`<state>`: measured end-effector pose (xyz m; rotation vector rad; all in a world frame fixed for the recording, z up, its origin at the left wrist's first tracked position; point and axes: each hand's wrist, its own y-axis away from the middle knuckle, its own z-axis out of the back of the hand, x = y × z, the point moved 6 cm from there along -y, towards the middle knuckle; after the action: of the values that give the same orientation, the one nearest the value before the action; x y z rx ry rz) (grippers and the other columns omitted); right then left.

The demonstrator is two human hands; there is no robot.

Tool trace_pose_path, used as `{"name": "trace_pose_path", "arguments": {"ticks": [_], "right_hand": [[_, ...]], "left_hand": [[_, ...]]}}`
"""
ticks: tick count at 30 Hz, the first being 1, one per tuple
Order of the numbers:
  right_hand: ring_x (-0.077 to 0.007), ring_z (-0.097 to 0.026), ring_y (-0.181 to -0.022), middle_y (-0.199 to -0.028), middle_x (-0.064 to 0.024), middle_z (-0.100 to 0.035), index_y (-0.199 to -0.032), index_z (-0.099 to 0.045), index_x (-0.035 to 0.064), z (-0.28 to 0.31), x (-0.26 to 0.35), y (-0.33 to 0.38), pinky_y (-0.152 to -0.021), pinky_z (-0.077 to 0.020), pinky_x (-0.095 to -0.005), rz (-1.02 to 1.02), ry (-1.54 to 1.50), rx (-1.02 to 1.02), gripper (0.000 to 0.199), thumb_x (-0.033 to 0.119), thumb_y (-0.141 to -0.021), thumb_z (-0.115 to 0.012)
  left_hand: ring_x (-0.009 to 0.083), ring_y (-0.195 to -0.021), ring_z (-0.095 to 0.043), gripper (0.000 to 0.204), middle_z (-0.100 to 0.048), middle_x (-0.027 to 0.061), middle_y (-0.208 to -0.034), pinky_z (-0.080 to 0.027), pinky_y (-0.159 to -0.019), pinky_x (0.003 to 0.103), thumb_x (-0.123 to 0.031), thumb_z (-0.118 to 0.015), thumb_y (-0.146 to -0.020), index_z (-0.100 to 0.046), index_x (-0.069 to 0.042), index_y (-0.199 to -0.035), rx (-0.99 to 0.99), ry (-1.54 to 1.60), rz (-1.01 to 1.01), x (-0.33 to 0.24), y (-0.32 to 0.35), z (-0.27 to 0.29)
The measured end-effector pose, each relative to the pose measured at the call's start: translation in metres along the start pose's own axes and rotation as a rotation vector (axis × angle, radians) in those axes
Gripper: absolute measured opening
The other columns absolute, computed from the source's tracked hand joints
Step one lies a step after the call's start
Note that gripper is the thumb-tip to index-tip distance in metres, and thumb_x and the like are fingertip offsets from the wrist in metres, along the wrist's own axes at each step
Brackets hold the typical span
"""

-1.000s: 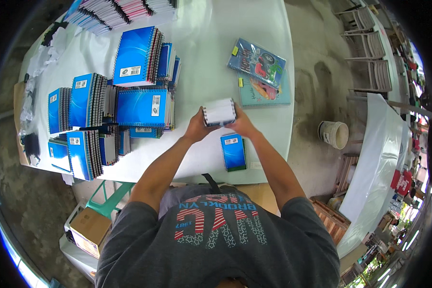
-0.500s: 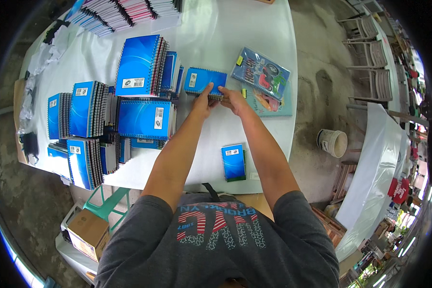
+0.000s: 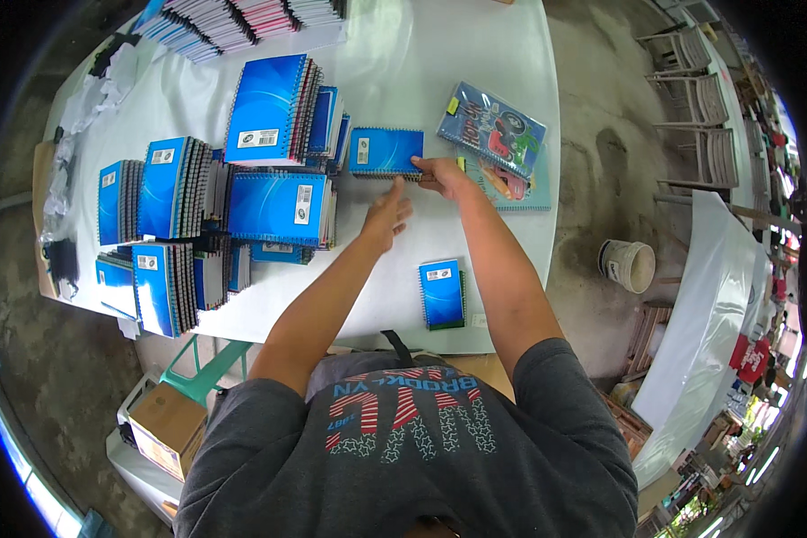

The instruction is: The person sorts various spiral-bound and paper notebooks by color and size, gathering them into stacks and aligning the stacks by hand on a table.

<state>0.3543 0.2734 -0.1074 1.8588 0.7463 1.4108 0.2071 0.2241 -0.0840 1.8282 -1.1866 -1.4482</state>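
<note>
A small blue spiral notebook lies flat on the white table, beside the stacks. My right hand pinches its near right corner. My left hand hovers just below it, fingers apart, holding nothing. Another small blue notebook lies alone near the table's front edge, between my forearms.
Stacks of blue spiral notebooks crowd the table's left half. Colourful packaged sets lie to the right of my hands. More notebooks line the far edge. A white bucket, a cardboard box and a green stool stand on the floor.
Both hands carried a small blue notebook from near my body out to the stacks and laid it flat. My left hand has since let go and drawn back.
</note>
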Motion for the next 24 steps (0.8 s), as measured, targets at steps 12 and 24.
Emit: {"name": "trace_pose_path", "arguments": {"ticks": [12,24], "right_hand": [[-0.0195,-0.056,-0.075,-0.076,-0.0044,-0.057,-0.088,-0.061,0.0012,0.0,-0.013,-0.009,-0.071,-0.0461,-0.0316,0.117,0.027,-0.087,0.038,0.036,-0.078,-0.07],[-0.0336,-0.056,-0.104,-0.105,-0.0208,-0.06,-0.112,-0.056,-0.0031,0.045,-0.084,0.123,-0.089,-0.0434,-0.0398,0.516,0.78,-0.804,0.056,0.035,-0.072,-0.068]], "left_hand": [[0.0223,-0.112,-0.049,0.078,-0.05,0.0141,-0.126,-0.037,-0.091,0.035,-0.061,-0.045,-0.086,-0.032,-0.002,-0.135,-0.063,0.033,0.163,0.092,0.13,0.089],[0.0231,-0.109,-0.05,0.068,-0.051,0.0129,-0.121,-0.04,-0.088,0.034,-0.058,-0.044,-0.088,-0.037,-0.004,-0.13,-0.052,0.16,0.117,0.108,0.174,0.114]]}}
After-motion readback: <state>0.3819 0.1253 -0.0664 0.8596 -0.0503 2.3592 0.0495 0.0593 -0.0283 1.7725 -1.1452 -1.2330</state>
